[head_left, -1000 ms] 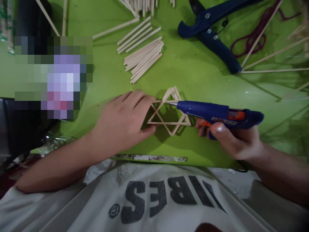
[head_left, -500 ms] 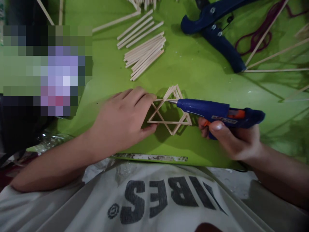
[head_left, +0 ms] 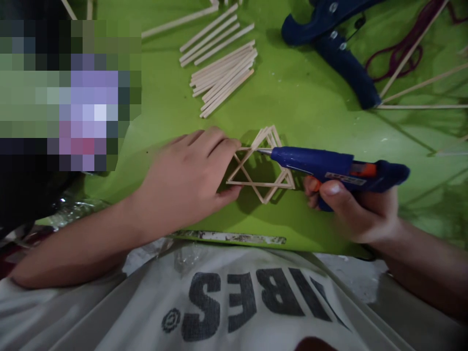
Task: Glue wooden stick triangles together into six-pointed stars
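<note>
A star-shaped frame of thin wooden sticks (head_left: 256,185) stands on the green table in front of me. My left hand (head_left: 193,170) grips its left side between thumb and fingers; the fingertips partly cover the sticks there. In my right hand (head_left: 351,207) is a blue hot glue gun (head_left: 314,163) with an orange trigger, the fingers wrapped round its handle. The gun's metal nozzle points left and lies at the upper stick crossing of the star. Whether glue is coming out I cannot tell.
Several loose wooden sticks (head_left: 224,80) lie in a pile beyond the star. A dark blue cutter (head_left: 343,63) lies at the upper right, beside maroon-handled scissors (head_left: 397,61) and longer sticks (head_left: 420,107). The green table's (head_left: 226,237) worn near edge is close to my shirt.
The whole view has shifted slightly, so the table things sit a little to the right and higher. Both hands keep their hold, with the nozzle still at the star's upper crossing.
</note>
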The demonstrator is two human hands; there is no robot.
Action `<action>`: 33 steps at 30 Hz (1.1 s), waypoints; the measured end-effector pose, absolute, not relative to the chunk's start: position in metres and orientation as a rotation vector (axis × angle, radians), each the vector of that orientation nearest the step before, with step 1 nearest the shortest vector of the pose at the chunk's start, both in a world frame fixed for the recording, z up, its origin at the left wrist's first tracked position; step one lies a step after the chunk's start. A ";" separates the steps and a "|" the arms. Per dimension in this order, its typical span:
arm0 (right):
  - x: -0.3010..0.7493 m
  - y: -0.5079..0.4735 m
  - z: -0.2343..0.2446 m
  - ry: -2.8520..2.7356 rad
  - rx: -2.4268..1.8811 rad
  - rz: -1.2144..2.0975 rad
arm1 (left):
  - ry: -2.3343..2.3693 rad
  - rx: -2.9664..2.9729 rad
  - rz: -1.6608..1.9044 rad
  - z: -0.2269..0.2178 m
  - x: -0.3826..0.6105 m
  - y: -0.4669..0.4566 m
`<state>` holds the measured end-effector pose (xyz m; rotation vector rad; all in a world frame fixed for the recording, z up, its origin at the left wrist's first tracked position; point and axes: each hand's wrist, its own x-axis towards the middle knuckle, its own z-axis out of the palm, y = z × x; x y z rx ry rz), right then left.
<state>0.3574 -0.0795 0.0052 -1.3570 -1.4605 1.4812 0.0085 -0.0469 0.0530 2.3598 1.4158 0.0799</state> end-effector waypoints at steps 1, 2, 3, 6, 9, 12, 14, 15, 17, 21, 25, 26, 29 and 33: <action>0.357 -0.079 0.005 -1.508 -1.336 1.446 | 1.415 2.361 0.073 0.053 0.009 -0.047; 0.356 -0.079 0.006 -1.547 -1.316 1.418 | 1.415 2.361 0.066 0.053 0.009 -0.047; 0.356 -0.079 0.006 -1.568 -1.303 1.400 | 1.416 2.360 0.059 0.053 0.009 -0.046; 0.356 -0.079 0.006 -1.566 -1.294 1.391 | 1.409 2.378 0.059 0.052 0.008 -0.047; 0.356 -0.079 0.006 -1.563 -1.275 1.393 | 1.377 2.441 0.118 0.051 0.007 -0.048; 0.356 -0.078 0.006 -1.557 -1.252 1.397 | 1.363 2.453 0.124 0.053 0.007 -0.048; 0.356 -0.078 0.007 -1.558 -1.265 1.403 | 1.372 2.427 0.065 0.055 0.009 -0.047; 0.355 -0.077 0.007 -1.561 -1.272 1.404 | 1.370 2.418 0.018 0.056 0.009 -0.047; 0.355 -0.077 0.008 -1.572 -1.280 1.401 | 1.389 2.402 0.026 0.057 0.010 -0.046; 0.354 -0.076 0.010 -1.585 -1.283 1.385 | 1.415 2.338 0.054 0.055 0.011 -0.045; 0.353 -0.075 0.011 -1.595 -1.305 1.371 | 1.401 2.362 0.051 0.055 0.010 -0.045; 0.352 -0.075 0.011 -1.597 -1.302 1.368 | 1.398 2.370 0.055 0.055 0.010 -0.046; 0.351 -0.073 0.009 -1.610 -1.281 1.358 | 1.400 2.374 0.074 0.054 0.009 -0.047; 0.350 -0.072 0.009 -1.621 -1.282 1.371 | 1.398 2.386 0.082 0.053 0.009 -0.047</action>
